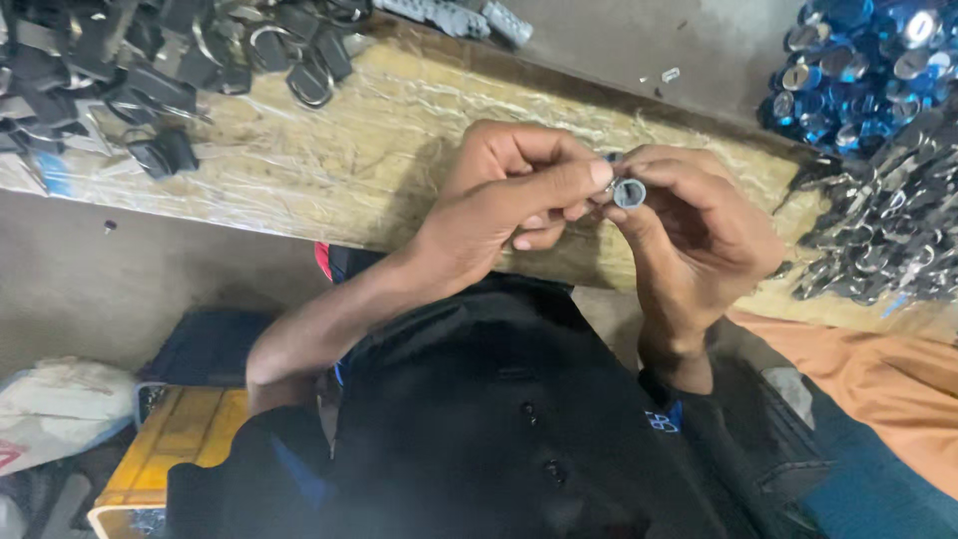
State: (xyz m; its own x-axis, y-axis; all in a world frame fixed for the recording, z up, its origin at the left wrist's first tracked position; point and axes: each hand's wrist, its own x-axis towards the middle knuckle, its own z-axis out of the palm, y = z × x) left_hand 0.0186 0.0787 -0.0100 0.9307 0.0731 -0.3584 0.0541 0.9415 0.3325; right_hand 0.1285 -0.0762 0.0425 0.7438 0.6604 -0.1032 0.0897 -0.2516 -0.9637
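Note:
My left hand [509,200] and my right hand [699,225] meet above the front edge of a plastic-covered wooden bench [329,160]. Between their fingertips sits a small round silver-grey metal part [629,192], its open end facing the camera. The right thumb and fingers pinch it from the right. My left thumb and forefinger press on its left side, and a bit of blue shows just above it. Both forearms rise from my dark shirt below.
A heap of dark metal clips and rings [150,60] covers the bench's far left. Shiny blue round pieces [863,65] and silver metal parts [888,225] pile at the right. A yellow crate [170,449] and white bag [55,404] lie on the floor at left.

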